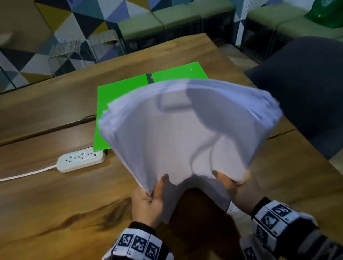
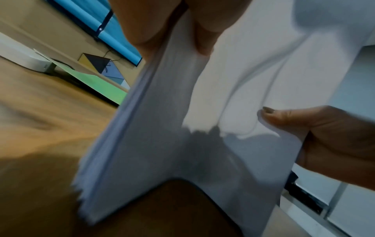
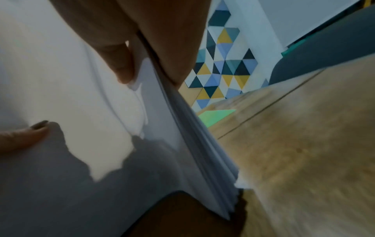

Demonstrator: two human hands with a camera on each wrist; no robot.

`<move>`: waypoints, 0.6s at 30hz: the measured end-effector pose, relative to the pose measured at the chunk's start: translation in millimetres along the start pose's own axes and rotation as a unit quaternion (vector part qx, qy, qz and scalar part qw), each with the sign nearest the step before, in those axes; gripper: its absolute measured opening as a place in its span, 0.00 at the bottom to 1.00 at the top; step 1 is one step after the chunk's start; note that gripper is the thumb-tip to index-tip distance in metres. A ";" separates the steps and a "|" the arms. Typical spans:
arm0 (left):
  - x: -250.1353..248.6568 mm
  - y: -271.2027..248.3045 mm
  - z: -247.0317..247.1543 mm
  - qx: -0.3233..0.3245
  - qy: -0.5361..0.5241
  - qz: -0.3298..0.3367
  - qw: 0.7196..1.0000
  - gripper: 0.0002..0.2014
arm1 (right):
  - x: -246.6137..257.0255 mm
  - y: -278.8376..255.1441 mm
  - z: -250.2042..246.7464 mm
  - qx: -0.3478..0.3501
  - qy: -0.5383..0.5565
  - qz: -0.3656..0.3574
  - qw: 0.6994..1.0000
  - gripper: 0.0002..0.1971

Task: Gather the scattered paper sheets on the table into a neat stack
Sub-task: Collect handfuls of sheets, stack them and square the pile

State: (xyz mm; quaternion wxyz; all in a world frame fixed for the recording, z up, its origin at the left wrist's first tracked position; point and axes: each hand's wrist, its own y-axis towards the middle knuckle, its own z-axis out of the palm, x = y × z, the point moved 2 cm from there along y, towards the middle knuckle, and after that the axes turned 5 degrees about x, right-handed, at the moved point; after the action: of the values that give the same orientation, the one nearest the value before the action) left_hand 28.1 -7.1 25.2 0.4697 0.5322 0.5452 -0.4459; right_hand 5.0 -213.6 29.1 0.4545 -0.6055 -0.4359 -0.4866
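A thick stack of white paper sheets [image 1: 189, 131] is held up above the wooden table [image 1: 42, 210], bowed in the middle, its far edges fanned and blurred. My left hand [image 1: 152, 196] grips its near left edge, thumb on top of the top sheet. My right hand [image 1: 228, 180] grips the near right edge the same way. In the left wrist view the paper stack [image 2: 182, 128] fills the middle, with the right hand [image 2: 316, 133] at the right. In the right wrist view my right hand [image 3: 142, 52] pinches the paper stack [image 3: 101, 112], and the left thumb [image 3: 26, 137] presses on it at left.
A green folder [image 1: 124, 101] lies flat on the table behind the stack. A white power strip [image 1: 81, 160] with its cord sits to the left. A dark chair back [image 1: 319, 92] stands at the table's right edge. Green stools and a patterned wall are beyond.
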 end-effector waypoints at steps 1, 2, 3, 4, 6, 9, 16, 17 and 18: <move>-1.9 3.0 -0.4 -0.002 -0.003 -0.004 1.000 0.08 | -0.6 3.9 0.7 -0.003 -0.029 -0.006 1.000 0.11; -3.3 9.2 -1.3 -0.002 -0.010 -0.010 1.000 0.07 | 2.8 9.1 1.2 -0.002 -0.068 -0.014 0.998 0.07; -5.8 16.9 -2.7 0.004 -0.019 -0.014 1.000 0.07 | 8.8 15.7 1.6 0.001 -0.096 -0.023 0.995 0.04; -9.0 26.3 -3.7 0.019 -0.030 -0.016 0.999 0.08 | 16.7 23.9 -0.7 -0.002 -0.123 -0.029 0.992 0.07; -14.8 42.1 -4.4 0.052 -0.052 -0.031 0.997 0.08 | 30.4 43.6 -10.6 -0.004 -0.126 -0.034 0.991 0.12; -16.8 64.5 -3.6 0.063 -0.113 -0.084 0.988 0.05 | 35.3 60.2 -34.3 0.041 -0.017 0.022 0.999 0.21; -17.2 115.5 32.4 0.006 -0.181 -0.153 0.971 0.06 | -6.7 42.9 -23.9 0.150 0.456 0.177 0.859 0.36; -14.3 117.3 41.0 0.021 -0.206 -0.165 0.964 0.05 | -4.3 41.6 -14.6 0.147 0.456 0.176 0.860 0.30; -10.8 120.9 49.1 0.035 -0.223 -0.172 0.959 0.06 | -5.8 47.5 -8.1 0.119 0.441 0.178 0.872 0.23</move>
State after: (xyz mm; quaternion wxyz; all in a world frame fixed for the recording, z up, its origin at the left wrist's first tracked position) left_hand 150.6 -52.9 29.5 0.4766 0.3335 0.4938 -0.6464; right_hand 48.7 -231.8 18.4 0.7467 -0.3367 -0.1296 -0.5589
